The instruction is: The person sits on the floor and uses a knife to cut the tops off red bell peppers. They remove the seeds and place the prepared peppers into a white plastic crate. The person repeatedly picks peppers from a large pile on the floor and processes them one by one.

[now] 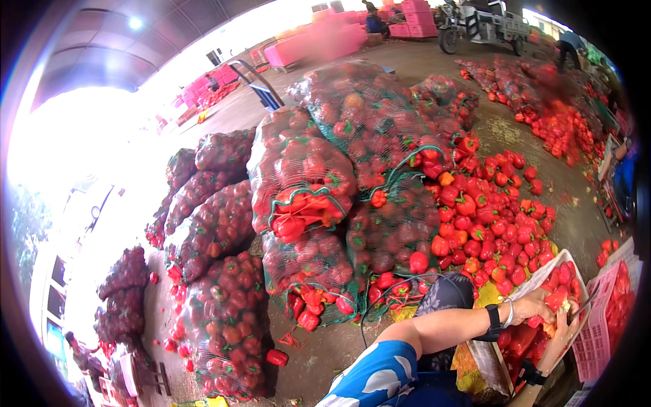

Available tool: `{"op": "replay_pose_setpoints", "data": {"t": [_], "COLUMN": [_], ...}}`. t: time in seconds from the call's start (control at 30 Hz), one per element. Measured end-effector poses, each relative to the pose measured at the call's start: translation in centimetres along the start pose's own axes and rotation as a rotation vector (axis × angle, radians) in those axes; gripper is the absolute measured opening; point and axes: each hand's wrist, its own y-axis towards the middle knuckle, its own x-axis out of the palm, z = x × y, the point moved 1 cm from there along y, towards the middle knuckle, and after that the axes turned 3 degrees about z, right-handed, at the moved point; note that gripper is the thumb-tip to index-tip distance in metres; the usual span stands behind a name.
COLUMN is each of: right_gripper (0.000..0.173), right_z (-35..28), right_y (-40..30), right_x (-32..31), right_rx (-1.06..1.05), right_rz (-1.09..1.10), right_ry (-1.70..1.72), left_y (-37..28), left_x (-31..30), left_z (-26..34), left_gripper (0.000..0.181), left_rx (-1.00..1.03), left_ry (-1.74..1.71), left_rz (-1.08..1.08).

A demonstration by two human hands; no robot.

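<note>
At the lower right, my left hand (530,307) holds a red bell pepper (555,299) over a white crate (521,290) of red pepper pieces. My right hand (563,328) meets it from below, fingers curled at the pepper's pale core (565,306). A thin dark tool (590,301), perhaps a knife, sticks out beside the right hand's fingers; its grip is partly hidden. An orange-red piece (549,329) shows between the hands. Both wrists wear black bands, and the left also a silvery bangle. Loose whole red bell peppers (488,219) lie heaped just beyond the crate.
Large mesh sacks of peppers (305,168) stand stacked ahead and to the left. A pink crate (592,333) of red pieces stands at the right. A black cord (362,325) runs beside my knee. People work farther off, near pink crates (419,20) and a cargo tricycle (483,25).
</note>
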Motion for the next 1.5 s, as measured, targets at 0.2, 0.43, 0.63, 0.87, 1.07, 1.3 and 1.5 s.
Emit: {"op": "replay_pose_setpoints", "data": {"t": [0.2, 0.43, 0.63, 0.87, 1.07, 1.3, 1.5], "right_gripper": [0.029, 0.031, 0.023, 0.036, 0.045, 0.041, 0.051], "right_z": [5.8, 6.5, 5.3, 5.0, 7.4, 4.9, -0.9], "right_y": [3.4, 4.4, 5.9, 4.4, 3.8, 3.3, 1.0], "right_x": [0.1, 2.3, 4.3, 7.0, 9.5, 6.1, 3.9], "right_rx": [-0.04, -0.012, -0.157, -0.106, -0.034, 0.298, 0.219], "right_rz": [-0.014, 0.003, 0.221, -0.236, -0.534, -0.209, -0.026], "right_ry": [0.039, 0.189, -0.09, -0.518, -0.983, 0.202, 0.455], "left_y": [0.5, 1.7, -0.8, 0.0, -0.6, 0.1, 1.2], "left_x": [-1.8, -3.4, -5.1, -7.3, -7.4, -5.7, -1.5], "left_z": [0.0, -1.0, 3.2, 8.8, 8.6, 6.3, 2.6], "left_gripper": [0.042, 0.04, 0.024, 0.031, 0.032, 0.034, 0.045], "left_rx": [0.001, 0.072, 0.221, 0.411, 0.306, 0.067, 0.024], "left_ry": [0.04, 0.018, 0.172, -0.143, -0.202, -0.234, 0.053], "left_rz": [0.139, 0.154, 0.3, 0.711, 0.738, 0.573, 0.261]}}
